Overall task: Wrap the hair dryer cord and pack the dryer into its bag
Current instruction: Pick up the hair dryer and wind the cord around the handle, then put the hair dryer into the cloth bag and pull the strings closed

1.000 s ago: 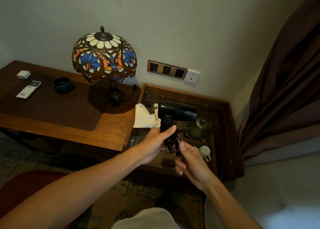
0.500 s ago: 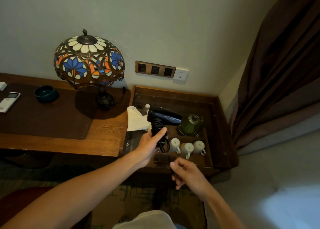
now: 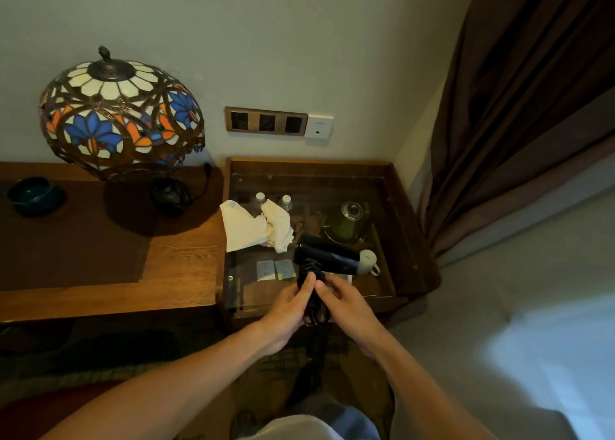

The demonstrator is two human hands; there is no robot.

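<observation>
Black plastic: the hair dryer (image 3: pixel 327 258) is held in the air over the glass-topped tray table (image 3: pixel 404 203), barrel lying sideways, handle pointing down toward the person.
Cord: dark cord (image 3: pixel 311 273) is coiled in loops round the handle; the loose end hangs at 6 o'clock below the hands, and its tip is too dark to make out.
Step in hand: judged to be the last turns of wrapping. Best done by keeping each loop snug against the one before and tucking the plug end under a coil so nothing springs free.
Left hand (image 3: pixel 289 309): closed round the wrapped handle, thumb pressing the coils.
Right hand (image 3: pixel 346 306): fingers curled onto the coils from 3 o'clock, touching the left thumb; whether it pinches the plug I cannot tell.
Bag: pale cloth bag (image 3: pixel 256 226) lies crumpled at 10 o'clock from the dryer, on the table edge.
Beyond: green kettle (image 3: pixel 346 221) at 1 o'clock; stained-glass lamp (image 3: pixel 121 116) further out at 10 o'clock.
</observation>
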